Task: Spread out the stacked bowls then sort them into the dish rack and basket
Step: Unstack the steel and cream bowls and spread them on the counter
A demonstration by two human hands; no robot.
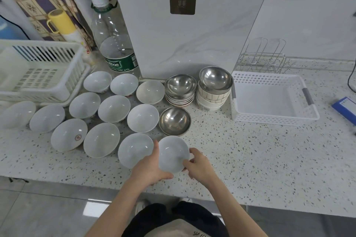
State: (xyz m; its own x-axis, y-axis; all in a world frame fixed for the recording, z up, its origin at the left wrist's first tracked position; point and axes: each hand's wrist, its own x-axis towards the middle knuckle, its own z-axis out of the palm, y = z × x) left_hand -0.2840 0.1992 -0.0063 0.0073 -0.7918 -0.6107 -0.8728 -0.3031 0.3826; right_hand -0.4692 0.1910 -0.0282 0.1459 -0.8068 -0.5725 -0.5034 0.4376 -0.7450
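Bowls are mostly spread: about a dozen white ceramic bowls (113, 108) sit singly at 9 to 10 o'clock of the held white bowl (173, 156), which both hands grasp near the counter's front edge — left hand (148, 169) under its rim, right hand (199, 165) pinching the opposite side. Two stacks (213, 92) remain at 12 to 1 o'clock. Sorting has not begun — dish rack (38, 75) and basket (269, 98) hold no bowls.

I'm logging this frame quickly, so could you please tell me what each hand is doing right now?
Left hand: grips the near-left side of the white bowl.
Right hand: grips the same bowl's right side, thumb over the rim.
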